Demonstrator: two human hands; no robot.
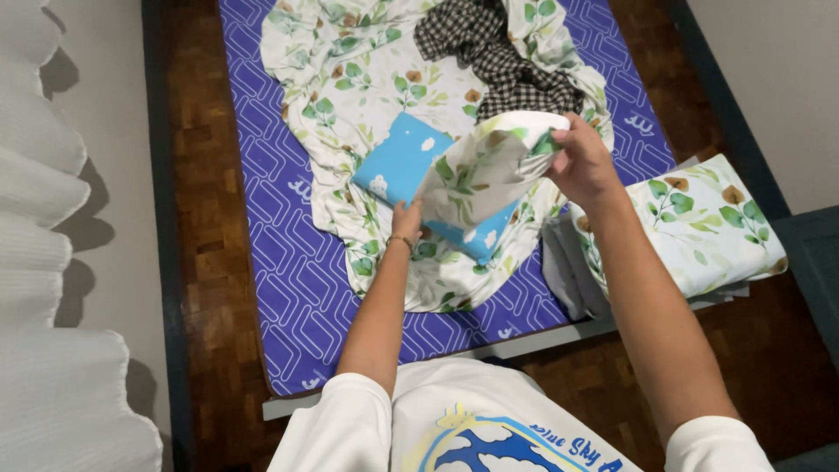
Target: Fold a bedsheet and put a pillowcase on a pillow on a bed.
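1. the right hand [584, 162] is pinching the upper corner of a leaf-print pillowcase [485, 175], fingers closed on the fabric's edge at about one o'clock from the picture's centre.
2. the left hand [407, 218] is gripping the same pillowcase at its lower left edge, near nine o'clock of the cloth; the fingers are partly hiding behind the fabric.
3. the pillowcase is hanging between both hands, lifted off the bed, its open end curling over toward twelve o'clock.
4. a blue pillow [402, 162] with small white shapes is lying under and behind the pillowcase, one corner pointing to ten o'clock and its lower edge showing at six o'clock of the cloth.
5. a crumpled leaf-print sheet [350, 79] is spreading over the purple patterned mattress [280, 262], with a black-and-white checked cloth [489, 52] bunching at twelve o'clock.
6. a folded leaf-print pile [699, 223] is sitting at three o'clock, overhanging the mattress's right edge onto the wooden bed base [210, 288].
7. bare mattress is lying open at seven to eight o'clock; a white ribbed curtain [44, 262] is hanging at nine o'clock.
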